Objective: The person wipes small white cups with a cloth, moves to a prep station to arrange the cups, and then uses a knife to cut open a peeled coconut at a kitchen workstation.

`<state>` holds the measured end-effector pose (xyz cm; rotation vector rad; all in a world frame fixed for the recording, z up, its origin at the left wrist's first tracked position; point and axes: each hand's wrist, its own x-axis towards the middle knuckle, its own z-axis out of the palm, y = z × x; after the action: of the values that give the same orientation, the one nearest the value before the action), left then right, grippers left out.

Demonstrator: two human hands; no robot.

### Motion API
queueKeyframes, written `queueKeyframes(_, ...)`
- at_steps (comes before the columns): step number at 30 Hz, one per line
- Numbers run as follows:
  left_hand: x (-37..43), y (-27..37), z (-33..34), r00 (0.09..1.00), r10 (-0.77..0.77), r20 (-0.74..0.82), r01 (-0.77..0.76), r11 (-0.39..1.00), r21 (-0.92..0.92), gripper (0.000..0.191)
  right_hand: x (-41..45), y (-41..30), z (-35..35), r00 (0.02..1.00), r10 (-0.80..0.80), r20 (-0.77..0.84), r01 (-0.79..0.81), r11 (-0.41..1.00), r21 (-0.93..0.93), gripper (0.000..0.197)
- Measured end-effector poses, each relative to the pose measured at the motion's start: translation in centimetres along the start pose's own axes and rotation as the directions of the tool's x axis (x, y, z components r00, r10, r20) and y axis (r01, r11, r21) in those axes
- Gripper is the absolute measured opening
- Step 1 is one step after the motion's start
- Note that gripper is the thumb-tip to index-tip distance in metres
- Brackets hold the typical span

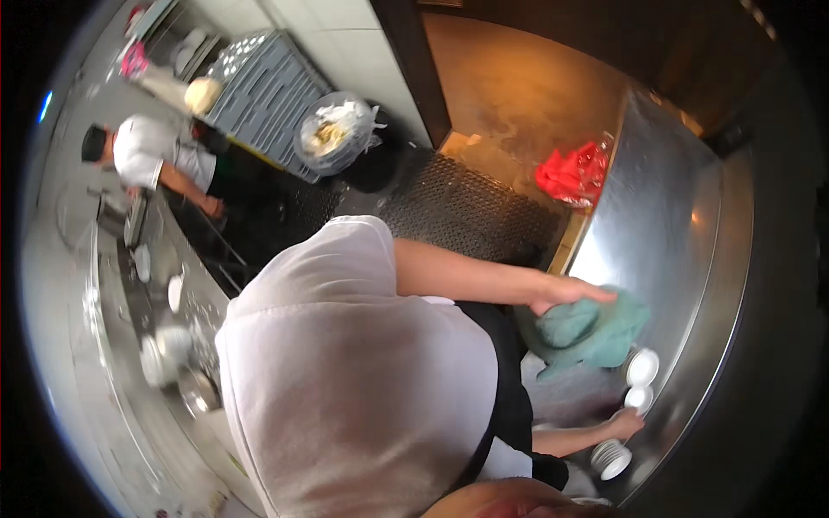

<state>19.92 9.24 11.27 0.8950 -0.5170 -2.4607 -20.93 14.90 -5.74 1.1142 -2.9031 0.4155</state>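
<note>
A crumpled green cloth (599, 327) is held in my left hand (567, 294), over a stainless steel counter (660, 213). Farther down the picture, my right hand (627, 424) is at the counter's raised back edge, close against a small white dish (639, 398); whether its fingers grip the dish cannot be told. A stack of white dishes (642, 367) stands just beyond that one, beside the cloth. On the other side of my right hand, another stack of small white dishes (611, 458) leans at a tilt.
A red plastic bag (573, 173) lies beside the counter's end. Black perforated mats (466, 204) cover the floor. A lined bin (337, 135) with waste stands by grey stacked crates (262, 103). Behind me, a co-worker (152, 152) stands at another counter (194, 285) with dishes and a metal pot (199, 392).
</note>
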Motion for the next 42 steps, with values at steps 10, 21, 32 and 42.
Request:
queueKeyframes(10,-4.8,-0.2,-5.4,0.957,0.270,-0.106,-0.289,0.923,-0.256,0.048,-2.3,-11.1,-10.8,0.806,0.451,-0.385,0.069,0.574,0.816,0.019)
queueKeyframes(21,-16.3,-0.1,-8.8,0.724,0.690,0.003,-0.612,0.645,-0.458,0.056,-12.9,-30.5,-16.4,0.914,-0.242,-0.326,0.373,0.187,0.909,0.026)
queueKeyframes(32,-26.3,-2.8,-19.9,0.256,0.963,-0.078,-0.355,0.169,0.919,0.065,-37.2,-44.4,-5.0,-0.284,-0.958,0.022,0.233,-0.046,0.971,0.044)
queueKeyframes(42,-33.7,-5.6,-22.5,-0.001,0.841,-0.540,-0.081,0.538,0.839,0.025,-48.5,-48.8,-10.5,-0.608,-0.793,-0.040,0.231,-0.225,0.947,0.037)
